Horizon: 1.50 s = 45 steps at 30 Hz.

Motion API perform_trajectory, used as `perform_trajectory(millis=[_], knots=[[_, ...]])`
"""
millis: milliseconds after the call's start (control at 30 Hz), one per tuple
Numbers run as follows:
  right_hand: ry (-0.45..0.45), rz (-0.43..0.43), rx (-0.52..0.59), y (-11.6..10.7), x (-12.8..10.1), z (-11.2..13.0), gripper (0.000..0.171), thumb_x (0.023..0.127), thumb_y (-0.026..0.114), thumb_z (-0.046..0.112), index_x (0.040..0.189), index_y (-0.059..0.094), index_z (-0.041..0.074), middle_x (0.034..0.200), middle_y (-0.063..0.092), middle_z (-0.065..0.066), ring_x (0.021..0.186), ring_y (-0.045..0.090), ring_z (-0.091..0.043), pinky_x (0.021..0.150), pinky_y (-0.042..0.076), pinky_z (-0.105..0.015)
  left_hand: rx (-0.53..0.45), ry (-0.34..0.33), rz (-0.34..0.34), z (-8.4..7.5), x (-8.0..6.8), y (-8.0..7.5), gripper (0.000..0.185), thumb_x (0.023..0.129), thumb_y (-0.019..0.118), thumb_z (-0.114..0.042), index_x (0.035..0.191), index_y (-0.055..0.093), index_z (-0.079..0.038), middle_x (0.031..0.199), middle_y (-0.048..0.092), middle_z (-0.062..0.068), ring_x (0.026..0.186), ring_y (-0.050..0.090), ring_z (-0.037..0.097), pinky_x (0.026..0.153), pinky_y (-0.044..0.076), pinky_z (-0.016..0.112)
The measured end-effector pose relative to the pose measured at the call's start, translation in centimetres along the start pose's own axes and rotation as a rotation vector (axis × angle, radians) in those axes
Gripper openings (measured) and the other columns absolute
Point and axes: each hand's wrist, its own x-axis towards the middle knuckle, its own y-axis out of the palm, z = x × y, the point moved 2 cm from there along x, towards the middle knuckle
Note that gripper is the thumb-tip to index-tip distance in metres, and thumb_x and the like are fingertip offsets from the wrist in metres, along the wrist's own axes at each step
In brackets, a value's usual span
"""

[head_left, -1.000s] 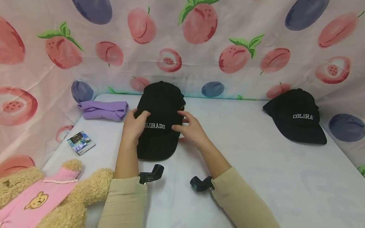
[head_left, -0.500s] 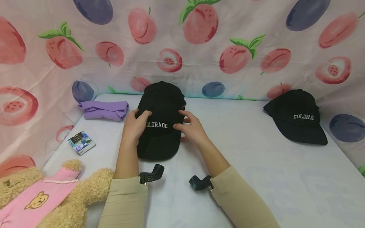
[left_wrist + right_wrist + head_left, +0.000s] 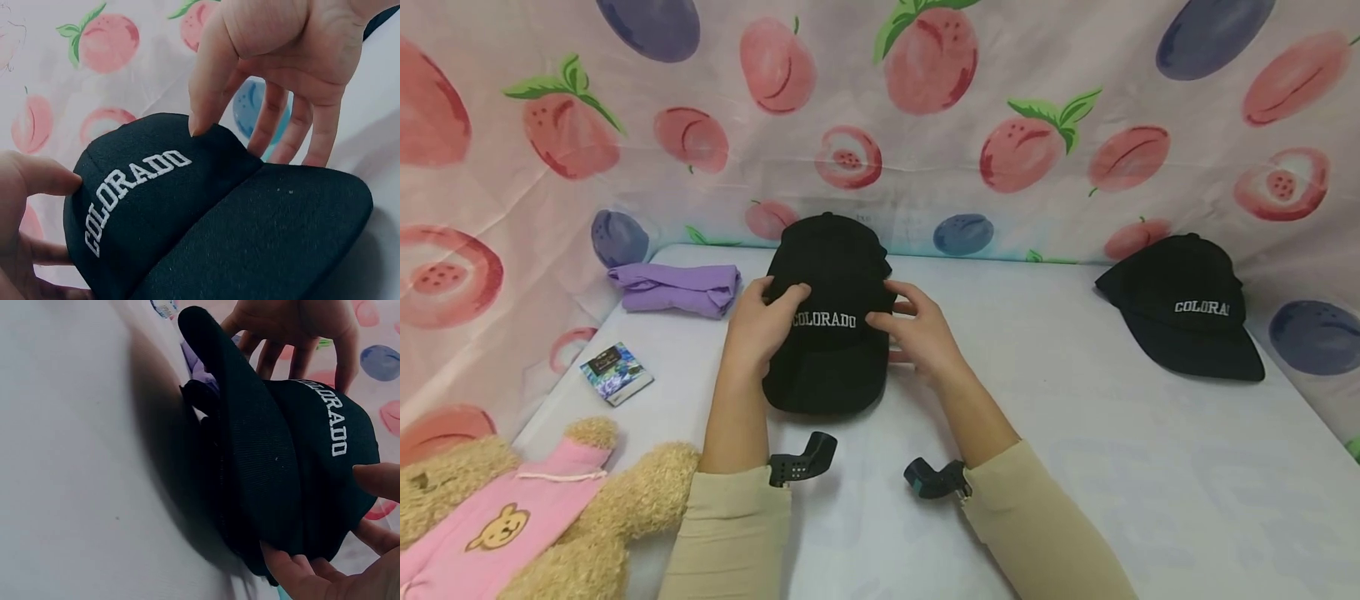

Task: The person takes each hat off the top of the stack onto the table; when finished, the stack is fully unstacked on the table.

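A black cap [image 3: 827,350] with white COLORADO lettering lies on the white table [image 3: 1075,433] at the centre, brim toward me. My left hand [image 3: 763,321] grips its left side, thumb on the front panel beside the lettering. My right hand [image 3: 917,329] holds the right side, its thumb on the crown and its fingers round the back. In the left wrist view the cap [image 3: 206,219] fills the frame, the right hand [image 3: 281,75] above it. In the right wrist view, the cap [image 3: 281,456] is seen from the brim's edge, the right hand's fingers [image 3: 300,569] under its side.
A second black COLORADO cap [image 3: 1183,304] sits at the far right. A folded purple cloth [image 3: 676,287] lies at the back left, a small printed packet [image 3: 616,373] in front of it. A teddy bear in pink [image 3: 512,517] fills the near left corner. Fruit-print fabric [image 3: 925,125] walls the table.
The cap has shifted slightly right and away between my hands, so the whole word COLORADO now shows. My right hand has closed in on its side.
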Motion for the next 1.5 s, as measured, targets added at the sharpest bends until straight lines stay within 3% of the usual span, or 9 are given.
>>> perform_trajectory(millis=[233, 567, 767, 1100, 1500], knots=[[0.000, 0.006, 0.030, -0.6, -0.2, 0.6, 0.065, 0.094, 0.072, 0.015, 0.154, 0.048, 0.027, 0.155, 0.044, -0.013, 0.129, 0.060, -0.037, 0.095, 0.057, -0.057, 0.007, 0.022, 0.012, -0.8, -0.4, 0.0, 0.081, 0.098, 0.058, -0.047, 0.164, 0.027, -0.013, 0.165, 0.035, 0.017, 0.149, 0.038, 0.034, 0.123, 0.031, 0.055], [-0.035, -0.001, -0.015, -1.6, -0.8, 1.5, 0.065, 0.095, 0.072, 0.017, 0.155, 0.047, 0.027, 0.155, 0.045, -0.012, 0.131, 0.059, -0.035, 0.092, 0.059, -0.057, 0.013, 0.058, 0.021, -1.7, -0.9, 0.2, 0.081, 0.098, 0.058, -0.047, 0.165, 0.027, -0.014, 0.164, 0.036, 0.018, 0.149, 0.039, 0.033, 0.123, 0.032, 0.054], [-0.053, -0.003, -0.012, -2.5, -1.5, 2.1, 0.065, 0.096, 0.072, 0.017, 0.155, 0.046, 0.025, 0.155, 0.044, -0.013, 0.132, 0.057, -0.035, 0.092, 0.059, -0.057, 0.030, 0.084, 0.001, -2.2, -1.1, 1.1, 0.077, 0.098, 0.059, -0.048, 0.163, 0.032, -0.016, 0.160, 0.042, 0.017, 0.146, 0.042, 0.032, 0.122, 0.033, 0.054], [-0.071, -0.004, 0.014, -3.9, -2.2, 3.0, 0.064, 0.096, 0.071, 0.015, 0.155, 0.047, 0.024, 0.155, 0.044, -0.014, 0.134, 0.056, -0.034, 0.094, 0.056, -0.060, -0.012, 0.139, -0.103, -3.2, -1.6, 2.8, 0.073, 0.096, 0.063, -0.046, 0.159, 0.040, -0.017, 0.151, 0.050, 0.016, 0.137, 0.047, 0.031, 0.119, 0.038, 0.052], [-0.077, -0.003, -0.004, -5.6, -2.9, 3.4, 0.064, 0.097, 0.069, 0.015, 0.156, 0.045, 0.023, 0.157, 0.041, -0.014, 0.130, 0.059, -0.035, 0.092, 0.058, -0.058, 0.032, 0.183, -0.094, -4.0, -2.2, 4.3, 0.072, 0.096, 0.062, -0.050, 0.158, 0.041, -0.020, 0.154, 0.047, 0.014, 0.140, 0.044, 0.030, 0.120, 0.033, 0.055]])
